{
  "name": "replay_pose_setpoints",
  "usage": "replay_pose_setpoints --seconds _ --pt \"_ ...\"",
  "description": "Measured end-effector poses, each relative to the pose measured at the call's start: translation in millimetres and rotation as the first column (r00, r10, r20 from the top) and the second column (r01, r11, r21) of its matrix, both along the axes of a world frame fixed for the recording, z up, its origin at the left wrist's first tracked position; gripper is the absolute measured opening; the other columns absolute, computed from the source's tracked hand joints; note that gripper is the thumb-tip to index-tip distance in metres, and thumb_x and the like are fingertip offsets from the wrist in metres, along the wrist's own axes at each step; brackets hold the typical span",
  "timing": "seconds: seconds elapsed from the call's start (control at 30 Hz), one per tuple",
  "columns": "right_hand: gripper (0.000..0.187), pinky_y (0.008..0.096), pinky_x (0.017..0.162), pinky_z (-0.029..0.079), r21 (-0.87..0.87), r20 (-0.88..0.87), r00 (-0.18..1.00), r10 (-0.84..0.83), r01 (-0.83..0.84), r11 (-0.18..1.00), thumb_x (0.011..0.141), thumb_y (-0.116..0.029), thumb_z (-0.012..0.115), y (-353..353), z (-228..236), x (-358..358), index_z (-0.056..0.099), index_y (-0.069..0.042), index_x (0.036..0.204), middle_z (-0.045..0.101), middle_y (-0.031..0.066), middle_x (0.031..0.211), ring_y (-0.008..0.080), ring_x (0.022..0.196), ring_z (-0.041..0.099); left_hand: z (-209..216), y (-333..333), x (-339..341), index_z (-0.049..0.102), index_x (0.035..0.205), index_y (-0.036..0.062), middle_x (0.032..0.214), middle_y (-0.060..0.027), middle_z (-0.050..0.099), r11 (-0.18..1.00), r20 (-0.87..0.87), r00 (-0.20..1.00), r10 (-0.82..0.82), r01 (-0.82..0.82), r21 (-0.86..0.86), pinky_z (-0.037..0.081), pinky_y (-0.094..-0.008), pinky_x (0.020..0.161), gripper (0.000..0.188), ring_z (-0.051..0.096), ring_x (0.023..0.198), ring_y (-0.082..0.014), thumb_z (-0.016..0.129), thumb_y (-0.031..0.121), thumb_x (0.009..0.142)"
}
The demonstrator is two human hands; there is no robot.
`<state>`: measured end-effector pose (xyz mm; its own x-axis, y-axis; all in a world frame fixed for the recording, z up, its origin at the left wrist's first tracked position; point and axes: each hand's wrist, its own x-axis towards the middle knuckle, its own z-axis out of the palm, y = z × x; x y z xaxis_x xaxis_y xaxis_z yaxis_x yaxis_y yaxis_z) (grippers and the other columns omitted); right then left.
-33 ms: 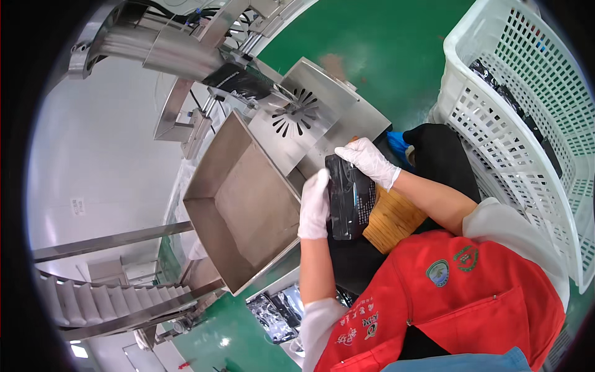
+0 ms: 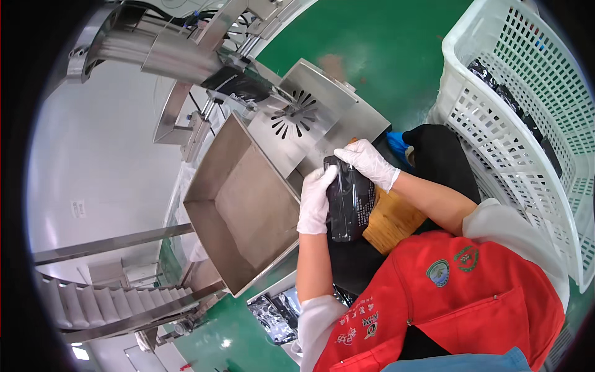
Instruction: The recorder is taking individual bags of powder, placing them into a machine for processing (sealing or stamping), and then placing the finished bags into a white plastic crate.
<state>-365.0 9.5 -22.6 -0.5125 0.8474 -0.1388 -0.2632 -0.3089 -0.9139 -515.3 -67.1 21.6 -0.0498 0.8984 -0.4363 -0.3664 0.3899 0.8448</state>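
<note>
A glossy black plastic pouch (image 2: 351, 204) with pale print along one side is held in front of my lap. My left hand (image 2: 315, 201), in a thin white glove, grips its upper left edge, thumb across the front. At its top right corner, my gloved right hand (image 2: 370, 163) pinches the pouch between thumb and fingers. The fingers behind the pouch are hidden. Just to its right, partly under my right forearm, is a wooden block or seat (image 2: 396, 220).
Left of my hands is a deep stainless steel tray (image 2: 248, 204). Beyond stands a machine with a steel cylinder (image 2: 180, 56), a black pouch (image 2: 238, 84) at its end and a slotted plate (image 2: 294, 115). A white perforated crate (image 2: 496, 118) holding black pouches stands right. More pouches (image 2: 273, 319) lie lower left.
My left hand has shifted slightly, and its thumb now lies over the pouch's upper left front. The pouch has barely moved, and my right hand keeps its pinch.
</note>
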Motion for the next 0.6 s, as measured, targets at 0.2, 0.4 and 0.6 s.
replay_pose_setpoints --seconds 0.2,0.4,0.6 --pt "0.031 0.0279 0.054 0.037 0.3 0.054 0.999 0.004 -0.02 0.954 0.087 -0.025 0.068 17.1 5.4 2.1 0.06 -0.003 0.066 0.05 -0.0022 0.058 0.006 0.059 0.043 22.0 21.6 12.4 0.069 0.089 -0.0008 0.079 -0.0063 0.07 0.996 -0.183 0.983 0.022 -0.037 -0.079 0.052 -0.025 0.059 0.008 0.065 0.063 -0.0133 0.069 0.004 0.083" --pt "0.014 0.0252 0.058 0.04 0.072 0.07 0.986 0.153 -0.158 0.985 0.083 -0.008 0.07 25.8 16.6 0.2 0.063 -0.004 0.072 0.055 -0.0034 0.066 0.0062 0.062 0.049 39.1 9.4 24.3 0.069 0.085 -0.0031 0.075 -0.0072 0.069 0.986 -0.192 0.981 0.031 -0.062 -0.157 0.048 -0.0242 0.052 0.008 0.063 0.058 -0.0121 0.069 0.005 0.084" --pt "0.022 0.0261 0.057 0.038 0.062 0.05 0.999 0.021 -0.024 0.998 0.081 -0.007 0.072 12.6 15.7 -6.9 0.059 -0.004 0.063 0.051 -0.0036 0.063 0.0069 0.06 0.046 37.0 -57.1 24.9 0.071 0.085 -0.0014 0.076 -0.0056 0.069 0.977 -0.291 0.956 0.034 -0.093 -0.191 0.048 -0.0233 0.053 0.007 0.061 0.059 -0.0092 0.069 0.006 0.086"
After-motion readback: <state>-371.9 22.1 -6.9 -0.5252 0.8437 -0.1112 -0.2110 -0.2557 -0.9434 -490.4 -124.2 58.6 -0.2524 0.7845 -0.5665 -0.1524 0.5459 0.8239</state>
